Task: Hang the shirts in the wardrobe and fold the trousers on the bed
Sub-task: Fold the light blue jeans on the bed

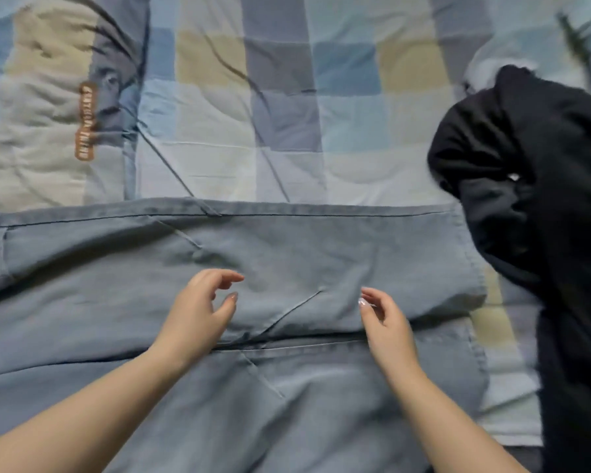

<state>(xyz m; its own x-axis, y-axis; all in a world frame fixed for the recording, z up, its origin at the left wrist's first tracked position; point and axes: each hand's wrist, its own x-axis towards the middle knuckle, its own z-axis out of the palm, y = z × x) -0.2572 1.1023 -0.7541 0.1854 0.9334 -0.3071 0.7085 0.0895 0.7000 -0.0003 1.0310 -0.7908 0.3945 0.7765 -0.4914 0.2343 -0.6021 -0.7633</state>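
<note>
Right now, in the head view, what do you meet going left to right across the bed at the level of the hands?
Blue-grey trousers → left hand → right hand → checked bedcover → black garment.

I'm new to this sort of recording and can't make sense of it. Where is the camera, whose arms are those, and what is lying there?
There is one picture, taken by a camera worn on a person's head, looking down at their own bare arms. No machine is involved. The left hand and right hand hover with loosely curled fingers over grey-blue trousers spread flat across a bed with a checked cover. Neither hand has a grip on anything. To the right lies a crumpled black garment; what kind it is cannot be told. The trousers appear laid out for folding.
</note>
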